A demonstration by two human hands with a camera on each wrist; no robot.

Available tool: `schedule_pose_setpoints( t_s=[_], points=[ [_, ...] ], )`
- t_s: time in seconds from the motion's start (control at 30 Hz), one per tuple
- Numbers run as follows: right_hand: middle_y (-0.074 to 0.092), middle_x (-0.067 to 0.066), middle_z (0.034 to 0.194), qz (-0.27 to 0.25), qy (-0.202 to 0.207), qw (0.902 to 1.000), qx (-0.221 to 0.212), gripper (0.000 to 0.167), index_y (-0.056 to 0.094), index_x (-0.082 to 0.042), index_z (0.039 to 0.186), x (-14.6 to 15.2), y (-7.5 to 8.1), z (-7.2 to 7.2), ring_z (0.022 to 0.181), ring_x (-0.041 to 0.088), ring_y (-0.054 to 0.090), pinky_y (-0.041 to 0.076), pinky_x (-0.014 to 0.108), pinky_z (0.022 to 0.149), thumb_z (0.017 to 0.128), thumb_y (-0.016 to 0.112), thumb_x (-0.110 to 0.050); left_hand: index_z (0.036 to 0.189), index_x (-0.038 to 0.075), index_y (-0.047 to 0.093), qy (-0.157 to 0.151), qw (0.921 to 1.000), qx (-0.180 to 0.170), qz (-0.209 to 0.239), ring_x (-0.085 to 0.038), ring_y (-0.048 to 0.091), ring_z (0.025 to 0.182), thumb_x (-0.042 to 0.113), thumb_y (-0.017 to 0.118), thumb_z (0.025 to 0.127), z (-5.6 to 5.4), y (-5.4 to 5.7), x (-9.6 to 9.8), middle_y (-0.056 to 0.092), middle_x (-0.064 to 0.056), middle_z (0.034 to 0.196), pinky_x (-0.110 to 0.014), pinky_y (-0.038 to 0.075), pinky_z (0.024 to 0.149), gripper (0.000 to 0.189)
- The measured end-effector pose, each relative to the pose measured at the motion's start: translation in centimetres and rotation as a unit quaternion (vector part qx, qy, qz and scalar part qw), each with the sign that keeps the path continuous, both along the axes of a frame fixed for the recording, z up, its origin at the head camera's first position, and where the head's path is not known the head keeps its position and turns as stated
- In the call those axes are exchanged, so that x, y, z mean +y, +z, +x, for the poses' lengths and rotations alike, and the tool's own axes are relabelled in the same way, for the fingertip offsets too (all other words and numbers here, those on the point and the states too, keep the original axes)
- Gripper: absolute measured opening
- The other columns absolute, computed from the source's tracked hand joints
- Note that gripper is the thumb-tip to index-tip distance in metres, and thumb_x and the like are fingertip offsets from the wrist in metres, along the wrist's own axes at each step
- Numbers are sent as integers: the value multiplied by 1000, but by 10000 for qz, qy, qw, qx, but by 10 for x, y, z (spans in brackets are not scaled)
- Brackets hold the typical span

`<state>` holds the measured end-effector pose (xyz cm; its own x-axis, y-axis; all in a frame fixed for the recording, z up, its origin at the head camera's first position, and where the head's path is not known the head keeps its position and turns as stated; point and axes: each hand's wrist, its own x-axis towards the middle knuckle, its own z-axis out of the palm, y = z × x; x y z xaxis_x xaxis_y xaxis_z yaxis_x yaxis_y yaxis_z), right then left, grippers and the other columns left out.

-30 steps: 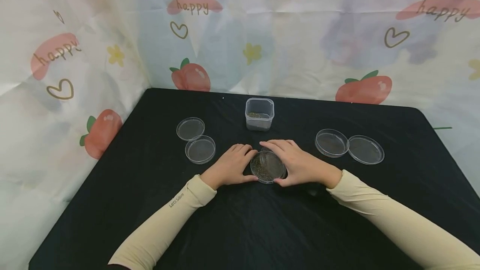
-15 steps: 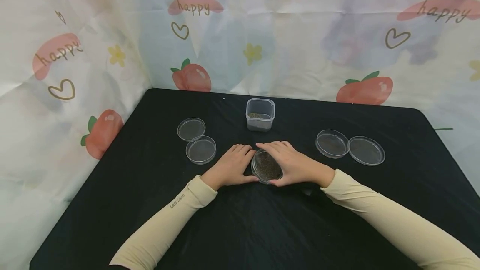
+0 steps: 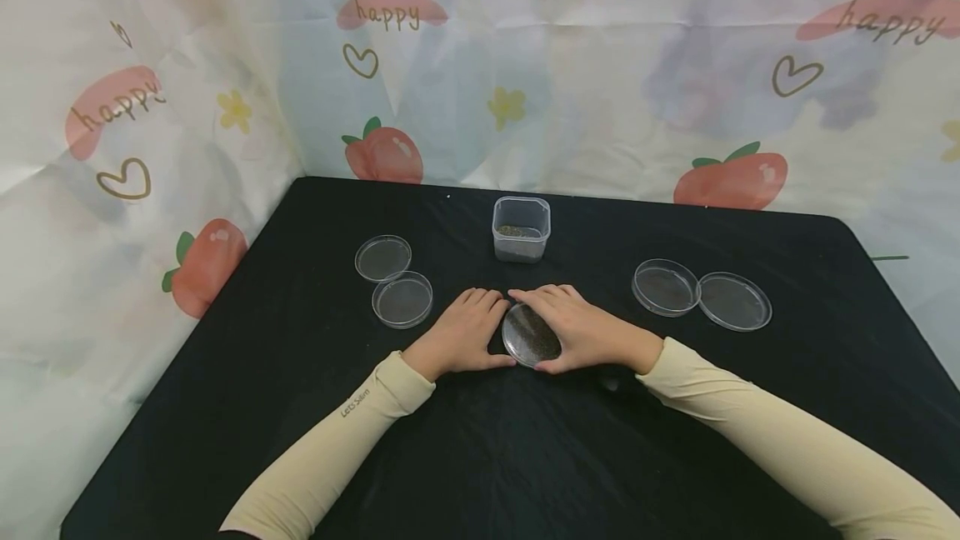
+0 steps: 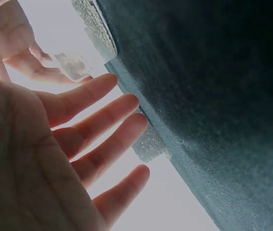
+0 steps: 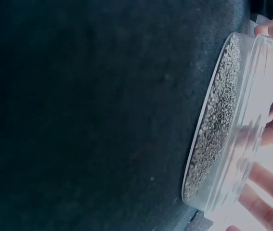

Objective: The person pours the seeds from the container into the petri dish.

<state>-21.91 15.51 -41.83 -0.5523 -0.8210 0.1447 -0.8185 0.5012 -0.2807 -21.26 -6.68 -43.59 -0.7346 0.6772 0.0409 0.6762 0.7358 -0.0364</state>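
A round clear petri dish [image 5: 215, 115] holding fine grey-brown grains stands on the black cloth between my hands. Its clear lid [image 5: 244, 139] sits over the top, seen edge-on in the right wrist view. My left hand [image 3: 467, 333] holds the dish's left side between thumb and index finger, its other fingers extended in the left wrist view. From the right, my right hand [image 3: 592, 330] grips the lid, thumb at the near rim and fingers at the far rim. The palm covers the right part of the lid in the head view.
Behind the hands stands a clear square tub [image 3: 521, 230] with more grains. To the left lie two clear round dish pieces [image 3: 402, 300], overlapping. Another clear dish [image 3: 665, 287] and a flat lid [image 3: 734, 302] lie at the right. A printed curtain [image 3: 600, 90] borders the table's back.
My right hand has slid left with the lid, from partly offset to lying over the dish of grains. The left hand has stayed at the dish's left side.
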Motion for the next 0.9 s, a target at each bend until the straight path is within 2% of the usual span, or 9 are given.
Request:
schedule_pose_setpoints(
  t_s=[0.3, 0.53, 0.9],
  points=[
    [47, 8, 137, -17, -23, 10000, -24, 98, 29, -3, 144, -2, -3, -1, 120, 25, 45, 34, 49, 100, 70, 79, -43, 132, 10, 48, -88, 9997, 145, 194, -19, 49, 117, 72, 54, 78, -1, -3, 0, 53, -4, 125, -35, 34, 109, 83],
    [46, 9, 139, 51, -28, 9999, -112, 98, 28, -3, 145, -2, -3, -2, 121, 26, 45, 34, 49, 100, 72, 78, -44, 132, 11, 51, -32, 9999, 44, 139, -20, 49, 116, 70, 54, 79, -1, -1, -1, 53, -4, 124, -36, 34, 110, 80],
    [43, 9, 141, 69, -35, 9988, -489, 99, 28, -4, 145, -1, -2, -2, 124, 26, 43, 37, 50, 101, 71, 80, -44, 130, 11, 52, -57, 9998, -49, 171, -20, 49, 115, 69, 55, 79, 1, 2, -2, 53, -5, 124, -36, 34, 109, 78]
  ],
)
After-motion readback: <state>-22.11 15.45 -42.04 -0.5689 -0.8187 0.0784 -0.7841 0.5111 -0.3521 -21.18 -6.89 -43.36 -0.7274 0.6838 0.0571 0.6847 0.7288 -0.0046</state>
